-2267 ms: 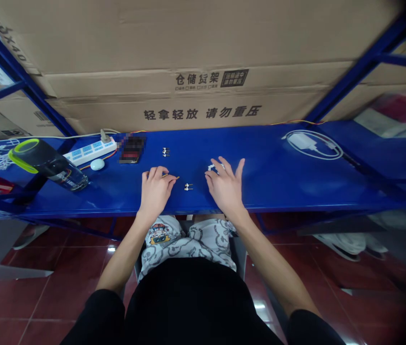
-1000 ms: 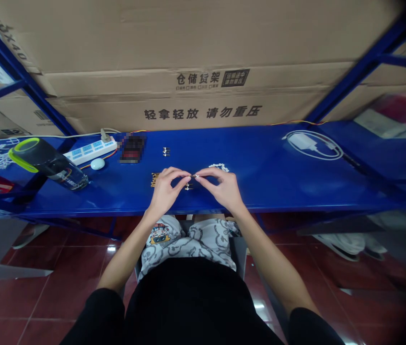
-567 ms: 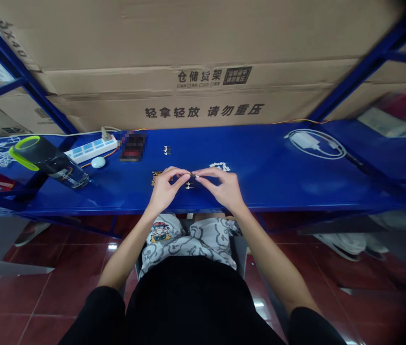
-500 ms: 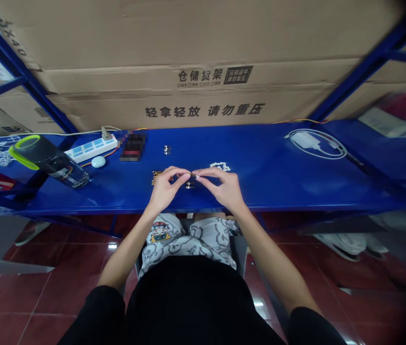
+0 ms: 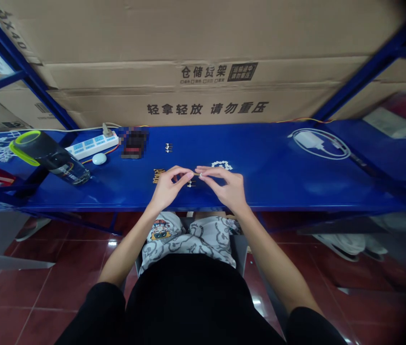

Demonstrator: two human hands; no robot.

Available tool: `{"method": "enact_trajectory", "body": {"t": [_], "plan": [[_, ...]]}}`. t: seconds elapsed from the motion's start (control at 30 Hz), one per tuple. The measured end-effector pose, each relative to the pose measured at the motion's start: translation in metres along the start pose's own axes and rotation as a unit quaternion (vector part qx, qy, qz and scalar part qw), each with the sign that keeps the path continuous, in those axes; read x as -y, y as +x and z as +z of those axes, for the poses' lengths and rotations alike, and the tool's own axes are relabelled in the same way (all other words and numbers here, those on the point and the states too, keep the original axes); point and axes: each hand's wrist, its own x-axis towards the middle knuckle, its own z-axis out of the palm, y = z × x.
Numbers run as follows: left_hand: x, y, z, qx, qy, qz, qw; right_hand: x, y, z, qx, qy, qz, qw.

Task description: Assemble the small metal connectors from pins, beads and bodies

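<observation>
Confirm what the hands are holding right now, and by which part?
Both hands pinch one tiny pin-like part between them: left hand fingers at its left end, right hand fingers at its white-tipped right end. Finer detail cannot be told.

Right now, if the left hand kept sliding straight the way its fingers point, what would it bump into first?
Probably the right hand: the left hand points toward it, fingertips nearly meeting around a tiny pin. Depth is hard to judge.

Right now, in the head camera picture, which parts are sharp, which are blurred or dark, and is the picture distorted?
Head view: the carton print is sharp; the right edge is blurred and dark at the corners; wide-lens bending curves the blue shelf; glare spots shine on the red floor tiles; the tiny part between the left hand and the right hand is too small to make out.
</observation>
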Motion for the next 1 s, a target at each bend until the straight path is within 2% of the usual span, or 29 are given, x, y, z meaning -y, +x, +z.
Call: {"method": "enact_trajectory", "body": {"t": [0.5,0.77,1.0], "plan": [[0.0007,0.0001,-0.0002,0.005,-0.016,-0.003,1.000,-0.0016,-0.0001,0.0005,0.010,-0.005,-0.010,1.000],[-0.0021,-0.0014,-0.0001,0.014,0.002,0.003,1.000,-0.0057,-0.0011,0.0038,0.029,-0.076,-0.076,0.994],[-0.0061,-0.0020,-0.0003,-0.037,0.009,0.000,0.999,-0.0032,0.0017,0.0010,0.021,-0.085,-0.019,0.996]]}}
